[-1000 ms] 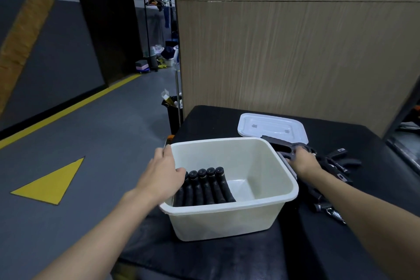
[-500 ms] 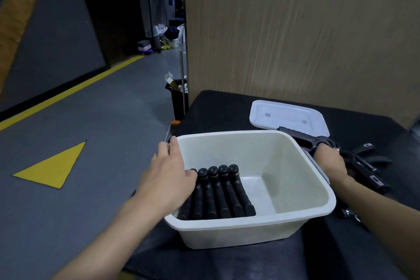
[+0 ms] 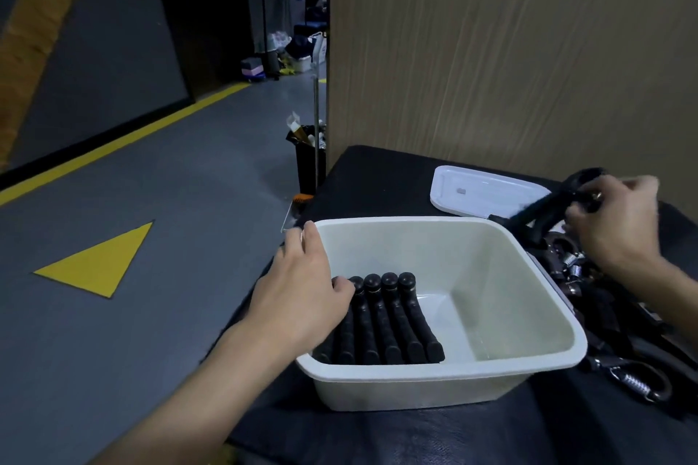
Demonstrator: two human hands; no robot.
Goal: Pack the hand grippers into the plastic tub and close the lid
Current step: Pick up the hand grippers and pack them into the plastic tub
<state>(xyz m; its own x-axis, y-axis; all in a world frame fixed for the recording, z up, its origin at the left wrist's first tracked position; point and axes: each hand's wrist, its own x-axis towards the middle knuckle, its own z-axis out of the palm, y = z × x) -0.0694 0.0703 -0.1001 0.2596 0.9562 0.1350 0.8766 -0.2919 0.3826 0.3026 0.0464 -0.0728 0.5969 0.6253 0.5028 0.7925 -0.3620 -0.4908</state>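
Note:
A white plastic tub (image 3: 453, 385) stands on the black table. Several black hand grippers (image 3: 389, 321) lie side by side in its left half. My left hand (image 3: 302, 291) rests on the tub's left rim, thumb inside touching the packed grippers. My right hand (image 3: 615, 226) is raised to the right of the tub and is shut on a black hand gripper (image 3: 544, 208), blurred by motion. More hand grippers (image 3: 623, 362) with metal springs lie in a pile on the table right of the tub. The white lid (image 3: 479, 192) lies flat behind the tub.
A wood-grain wall panel (image 3: 510, 49) rises right behind the table. The table's left edge (image 3: 302, 208) drops to a grey floor with a yellow triangle. A black bin (image 3: 308, 159) stands by the table's far left corner.
My right hand has lifted a hand gripper off the pile and raised it above the table. My left hand has stayed on the tub's rim. The camera has moved closer.

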